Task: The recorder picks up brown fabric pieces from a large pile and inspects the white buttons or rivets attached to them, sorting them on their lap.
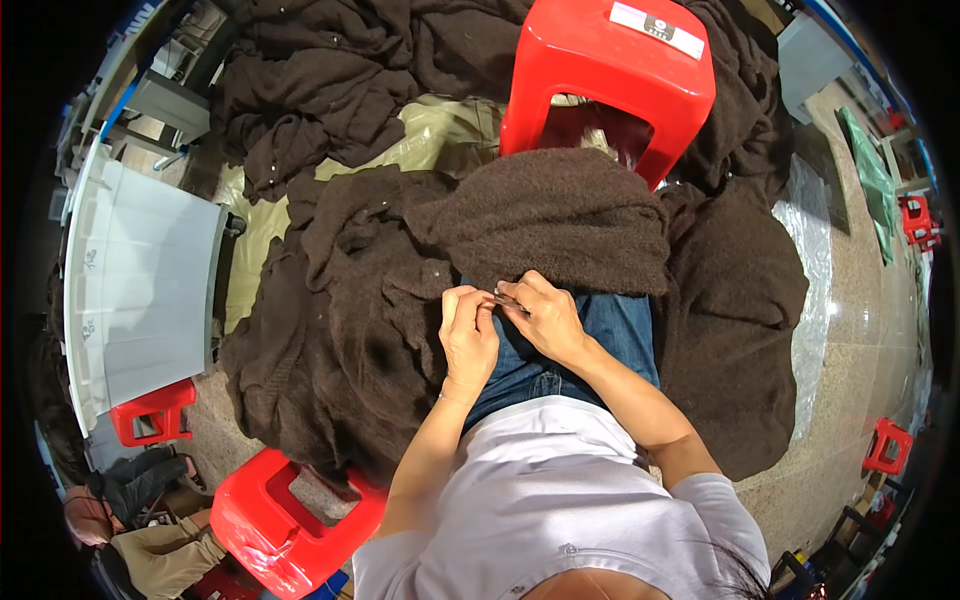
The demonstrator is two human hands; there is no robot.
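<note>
Dark brown knitted fabric (pixel 545 215) lies across my lap in a thick fold. At its near edge, above my blue jeans (pixel 615 335), both hands meet. My left hand (pixel 468 335) is closed in a pinch, thumb against fingers; what sits between the fingertips is too small to make out. My right hand (pixel 548 318) is closed round a small thin tool (pixel 512 303) with a metallic look, its tip close to the left fingertips. Its exact kind does not show.
Ahead stands a red plastic stool (pixel 610 60) amid more brown knitwear (pixel 310 90) on yellowish plastic sheeting (pixel 450 130). A white plastic bin (pixel 140 280) is at the left. Another red stool (pixel 270 520) sits at lower left, near a seated person (pixel 165 550).
</note>
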